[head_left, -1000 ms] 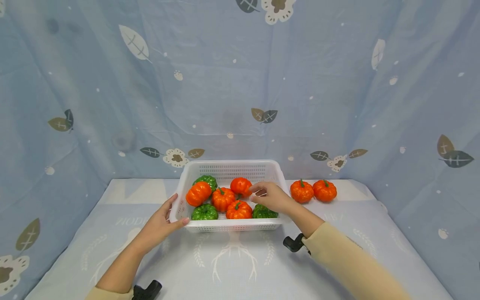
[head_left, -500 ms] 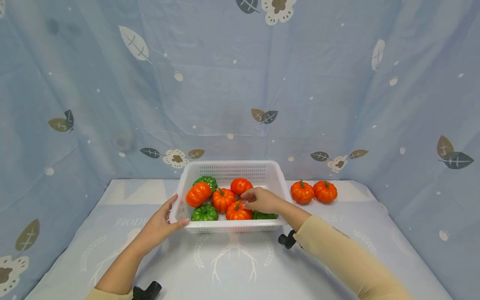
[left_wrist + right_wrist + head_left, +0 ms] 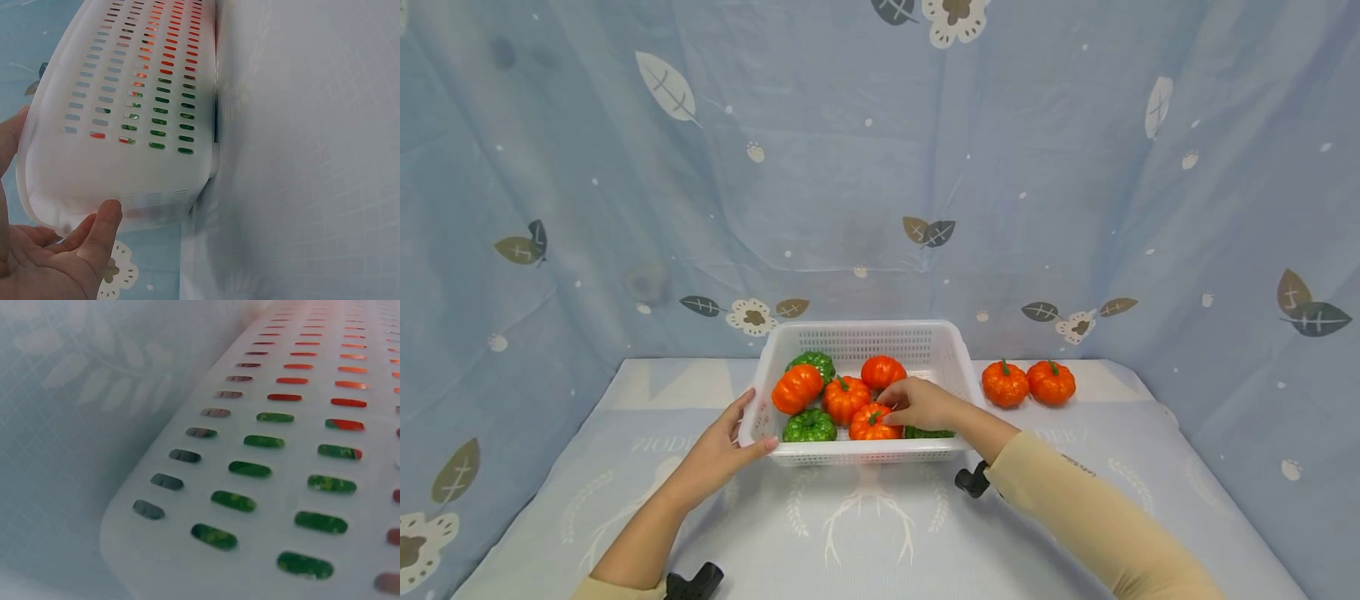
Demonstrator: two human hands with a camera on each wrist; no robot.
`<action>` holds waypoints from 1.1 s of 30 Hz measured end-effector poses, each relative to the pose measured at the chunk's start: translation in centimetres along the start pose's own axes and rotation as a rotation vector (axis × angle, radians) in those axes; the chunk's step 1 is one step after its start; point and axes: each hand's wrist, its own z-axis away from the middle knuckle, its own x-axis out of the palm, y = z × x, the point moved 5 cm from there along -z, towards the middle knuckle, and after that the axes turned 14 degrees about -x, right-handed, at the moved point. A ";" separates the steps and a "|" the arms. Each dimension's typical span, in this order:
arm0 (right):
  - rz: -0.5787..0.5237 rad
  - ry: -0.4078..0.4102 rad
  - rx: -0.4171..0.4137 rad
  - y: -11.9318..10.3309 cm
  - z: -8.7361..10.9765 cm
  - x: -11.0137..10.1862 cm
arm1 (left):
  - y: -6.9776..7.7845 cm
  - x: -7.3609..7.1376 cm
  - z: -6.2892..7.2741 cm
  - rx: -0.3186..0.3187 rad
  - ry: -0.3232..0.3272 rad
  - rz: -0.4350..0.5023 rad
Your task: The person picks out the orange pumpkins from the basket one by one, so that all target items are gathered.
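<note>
One orange pumpkin (image 3: 868,426) in white basket (image 3: 842,448) lies btwn pinching thumb & fingers of R hand (image 3: 920,404); L hand (image 3: 724,446) grips rim.

Blue fabric (image 3: 820,150) printed with leaves (image 3: 668,87) and white-petaled flowers (image 3: 751,317) hangs in soft folds behind and along both sides of a table (image 3: 1000,558), its pale covering (image 3: 775,550) patterned with white antlers (image 3: 868,500).

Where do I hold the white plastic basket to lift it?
I'd hold the white, slotted plastic basket by its rim at both short ends, coming from left and right: it looks wider than deep, so that should balance best. The left hand grips the front left corner. On the right, stay near the front, because two ribbed orange pumpkins sit beside the back.
</note>
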 end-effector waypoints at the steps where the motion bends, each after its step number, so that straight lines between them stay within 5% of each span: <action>1: 0.002 0.004 -0.003 0.0 0.0 0.0 | 0.0 0.0 0.0 0.000 -0.002 0.002; 19: 0.027 0.036 -0.115 -1.0 -0.3 0.4 | -0.1 0.0 0.0 0.009 -0.004 0.007; 33: 0.056 0.126 -0.110 -1.1 0.5 -0.6 | -0.3 0.0 -0.1 0.017 -0.005 0.014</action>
